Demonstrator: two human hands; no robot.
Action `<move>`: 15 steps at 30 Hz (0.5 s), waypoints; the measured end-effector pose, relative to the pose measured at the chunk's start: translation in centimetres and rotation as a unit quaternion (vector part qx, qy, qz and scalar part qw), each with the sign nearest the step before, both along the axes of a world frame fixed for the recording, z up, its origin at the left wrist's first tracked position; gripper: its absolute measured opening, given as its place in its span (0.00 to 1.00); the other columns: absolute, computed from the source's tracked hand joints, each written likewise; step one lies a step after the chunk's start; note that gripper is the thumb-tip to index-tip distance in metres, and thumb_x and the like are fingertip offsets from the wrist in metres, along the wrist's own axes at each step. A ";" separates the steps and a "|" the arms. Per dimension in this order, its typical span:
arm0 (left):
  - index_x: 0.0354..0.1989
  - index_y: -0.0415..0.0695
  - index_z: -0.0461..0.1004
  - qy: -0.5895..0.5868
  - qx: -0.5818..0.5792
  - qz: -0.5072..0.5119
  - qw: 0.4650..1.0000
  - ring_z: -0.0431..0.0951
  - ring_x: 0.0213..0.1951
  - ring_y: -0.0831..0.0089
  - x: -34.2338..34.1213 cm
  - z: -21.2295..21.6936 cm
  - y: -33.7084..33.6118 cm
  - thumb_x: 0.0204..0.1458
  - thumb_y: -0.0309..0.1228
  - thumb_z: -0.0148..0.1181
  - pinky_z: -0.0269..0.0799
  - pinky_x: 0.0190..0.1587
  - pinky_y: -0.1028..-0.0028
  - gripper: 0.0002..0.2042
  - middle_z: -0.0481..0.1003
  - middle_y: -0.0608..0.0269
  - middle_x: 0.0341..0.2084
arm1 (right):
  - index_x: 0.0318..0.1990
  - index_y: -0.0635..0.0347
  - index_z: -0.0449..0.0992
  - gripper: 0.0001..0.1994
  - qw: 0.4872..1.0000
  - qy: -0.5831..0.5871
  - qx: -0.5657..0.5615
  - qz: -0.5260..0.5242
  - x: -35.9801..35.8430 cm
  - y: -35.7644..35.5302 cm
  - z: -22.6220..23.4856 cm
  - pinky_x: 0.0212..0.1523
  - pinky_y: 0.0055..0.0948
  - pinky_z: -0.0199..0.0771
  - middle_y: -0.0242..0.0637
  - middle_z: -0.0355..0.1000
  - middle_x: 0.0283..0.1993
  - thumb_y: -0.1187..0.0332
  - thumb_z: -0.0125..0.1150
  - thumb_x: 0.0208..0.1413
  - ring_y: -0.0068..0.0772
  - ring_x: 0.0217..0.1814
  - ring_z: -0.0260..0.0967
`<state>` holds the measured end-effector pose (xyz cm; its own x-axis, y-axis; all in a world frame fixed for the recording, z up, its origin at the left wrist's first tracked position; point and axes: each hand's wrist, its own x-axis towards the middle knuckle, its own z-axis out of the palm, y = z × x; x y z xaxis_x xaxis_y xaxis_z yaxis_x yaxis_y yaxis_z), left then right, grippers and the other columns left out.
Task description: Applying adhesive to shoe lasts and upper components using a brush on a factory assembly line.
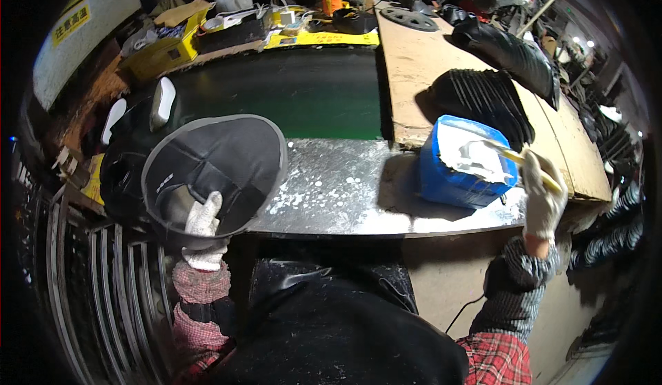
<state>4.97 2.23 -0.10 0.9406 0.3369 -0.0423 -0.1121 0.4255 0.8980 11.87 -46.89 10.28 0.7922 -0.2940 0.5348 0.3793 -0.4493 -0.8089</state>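
Tub, blue and rough-rimmed, stood at the right end of the metal bench top. White paste filled much of its mouth and coated the inside near the rim; depth could not be told. Right hand, white-gloved, was closed around the handle of a brush, whose far end reached over the paste; whether the tip was dipped could not be made out.

Left hand, also gloved, was clamped on the near edge of a black piece, thumb inside, fingers beneath. The piece was opened out like a wide bowl, grey-edged, above the bench's left end, well apart from the tub. White spots speckled the metal between them.

Behind: green belt. At its far left, a yellow box held dark cloth-like stuff; next to it a black tray bore white odds and ends. Orange flask stood farther along. Behind the tub, stacked black pieces lay on a wooden board.
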 end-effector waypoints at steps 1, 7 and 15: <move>0.54 0.40 0.65 0.002 -0.019 -0.017 1.000 0.78 0.39 0.73 -0.6 -0.2 0.6 0.55 0.26 0.56 0.78 0.38 0.74 0.17 0.74 0.60 0.44 | 0.40 0.68 0.75 0.09 0.997 -0.014 -0.072 -0.029 -1.0 -0.7 -0.4 0.35 0.17 0.69 0.34 0.73 0.33 0.70 0.58 0.58 0.19 0.33 0.69; 0.16 0.49 0.70 0.163 0.114 0.003 0.980 0.62 0.13 0.86 -1.4 -1.3 1.0 0.54 0.34 0.59 0.56 0.17 0.80 0.14 0.67 0.76 0.12 | 0.39 0.73 0.73 0.10 0.995 -0.030 -0.074 -0.053 -5.9 0.2 -3.6 0.38 0.17 0.70 0.39 0.73 0.37 0.71 0.51 0.62 0.22 0.38 0.69; 0.43 0.41 0.73 0.112 0.022 -0.069 0.991 0.69 0.25 0.81 -5.3 0.3 -1.0 0.53 0.31 0.60 0.65 0.29 0.80 0.11 0.73 0.69 0.29 | 0.42 0.69 0.75 0.10 0.916 -0.010 -0.021 0.400 0.7 24.3 -3.0 0.34 0.23 0.73 0.42 0.75 0.35 0.72 0.51 0.60 0.29 0.33 0.73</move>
